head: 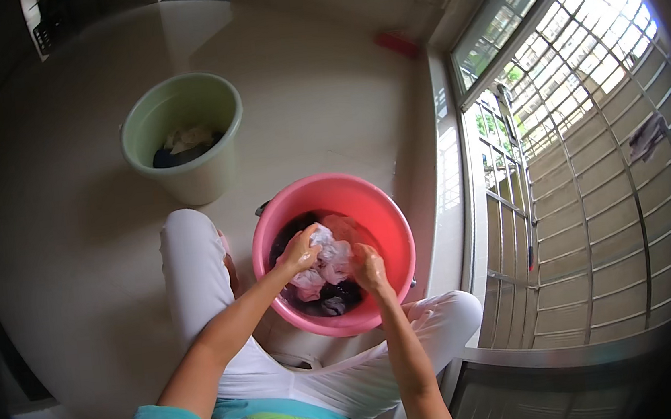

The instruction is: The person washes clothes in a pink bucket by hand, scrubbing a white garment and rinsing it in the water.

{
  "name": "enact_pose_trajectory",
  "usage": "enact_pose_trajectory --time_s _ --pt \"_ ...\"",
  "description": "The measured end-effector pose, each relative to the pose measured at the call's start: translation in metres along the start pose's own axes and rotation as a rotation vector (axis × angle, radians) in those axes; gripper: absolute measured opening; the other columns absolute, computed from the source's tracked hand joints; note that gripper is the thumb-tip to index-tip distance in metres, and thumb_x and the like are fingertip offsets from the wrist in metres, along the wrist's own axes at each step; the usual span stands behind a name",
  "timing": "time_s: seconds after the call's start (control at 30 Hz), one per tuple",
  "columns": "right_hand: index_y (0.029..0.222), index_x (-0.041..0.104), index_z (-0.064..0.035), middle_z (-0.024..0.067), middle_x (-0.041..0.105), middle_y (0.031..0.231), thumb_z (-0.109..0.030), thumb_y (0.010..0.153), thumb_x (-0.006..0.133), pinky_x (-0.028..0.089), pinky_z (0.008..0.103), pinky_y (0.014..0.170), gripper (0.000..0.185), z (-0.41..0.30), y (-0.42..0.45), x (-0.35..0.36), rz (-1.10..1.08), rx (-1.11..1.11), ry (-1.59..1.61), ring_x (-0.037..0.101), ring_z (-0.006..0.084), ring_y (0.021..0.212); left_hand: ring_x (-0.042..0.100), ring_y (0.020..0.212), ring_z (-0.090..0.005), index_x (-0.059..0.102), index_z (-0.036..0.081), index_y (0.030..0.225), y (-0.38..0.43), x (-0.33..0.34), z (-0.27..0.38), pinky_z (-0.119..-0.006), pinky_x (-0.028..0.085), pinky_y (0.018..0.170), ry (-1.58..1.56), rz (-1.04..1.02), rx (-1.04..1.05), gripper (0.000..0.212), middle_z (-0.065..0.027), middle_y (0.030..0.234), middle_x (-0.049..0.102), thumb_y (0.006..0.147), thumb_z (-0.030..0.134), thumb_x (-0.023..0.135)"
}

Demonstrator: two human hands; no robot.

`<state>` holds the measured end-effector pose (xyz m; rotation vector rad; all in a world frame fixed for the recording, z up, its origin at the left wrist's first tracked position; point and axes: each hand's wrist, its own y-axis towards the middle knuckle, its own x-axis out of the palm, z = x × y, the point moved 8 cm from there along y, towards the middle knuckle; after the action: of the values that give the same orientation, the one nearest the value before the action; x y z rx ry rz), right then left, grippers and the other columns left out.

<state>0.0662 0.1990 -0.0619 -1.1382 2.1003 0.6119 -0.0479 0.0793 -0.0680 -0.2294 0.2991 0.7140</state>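
Observation:
Between my knees stands a pink plastic bucket [394, 222] holding water and wet laundry. Inside it, both hands grip a bunched white cloth [334, 255], which looks pinkish in places. My left hand [300, 252] holds its upper left part, with wet fingers curled into the folds. At its right side, my right hand [368, 267] is closed on the edge of the cloth. Dark fabric [335, 303] lies in the water below and around the cloth. What else is under the surface is hidden.
A pale green bucket [213, 167] with dark and cream clothes [186, 140] stands on the tiled floor [300, 92], ahead and left. To the right are a window frame [473, 196] and a metal grille [581, 186]. A red object [397, 44] lies by the far wall.

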Motion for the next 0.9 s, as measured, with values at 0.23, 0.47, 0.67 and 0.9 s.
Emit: enact_pose_trajectory --time_s 0.23,0.47,0.67,0.9 --pt "0.085 0.053 -0.0057 0.0141 0.053 0.085 -0.017 0.066 0.051 0.043 0.0379 0.062 0.022 -0.030 -0.010 0.050 0.195 -0.123 -0.621 0.052 0.0299 0.077 0.027 0.116 -0.0277 0.024 -0.005 0.121 -0.028 0.039 0.047 -0.035 0.023 0.095 -0.086 -0.150 0.126 0.086 -0.0204 0.123 0.028 0.062 0.041 0.066" --pt "0.083 0.058 -0.0046 0.0111 0.057 0.078 -0.017 0.066 0.051 0.044 0.0374 0.065 0.022 -0.063 -0.008 0.109 -0.275 -0.076 -0.435 0.055 0.0258 0.075 0.056 0.066 -0.0221 0.053 0.003 0.081 -0.007 0.049 -0.051 -0.033 0.046 0.063 -0.727 -0.282 -0.573 0.021 -0.0104 0.074 0.057 0.064 0.007 0.063" --pt "0.081 0.054 0.0026 0.0179 0.050 0.094 -0.008 0.068 0.051 0.041 0.0345 0.075 0.017 -0.114 -0.007 0.021 0.062 -0.326 0.217 0.048 0.0303 0.089 0.054 0.055 -0.0160 0.053 0.006 0.075 0.022 0.046 -0.062 -0.028 0.045 0.048 -0.956 -0.253 -0.560 0.026 -0.0052 0.066 0.056 0.082 0.028 0.043" --pt "0.104 0.028 0.0063 0.0213 0.039 0.106 -0.032 0.053 0.070 0.035 0.0330 0.083 0.076 -0.060 0.000 0.061 0.474 0.318 0.680 0.041 0.0279 0.098 0.052 0.079 -0.0175 0.051 0.004 0.089 0.033 0.058 -0.037 -0.027 0.043 0.072 -1.421 -0.339 -0.186 0.019 -0.0080 0.086 0.054 0.081 0.018 0.041"
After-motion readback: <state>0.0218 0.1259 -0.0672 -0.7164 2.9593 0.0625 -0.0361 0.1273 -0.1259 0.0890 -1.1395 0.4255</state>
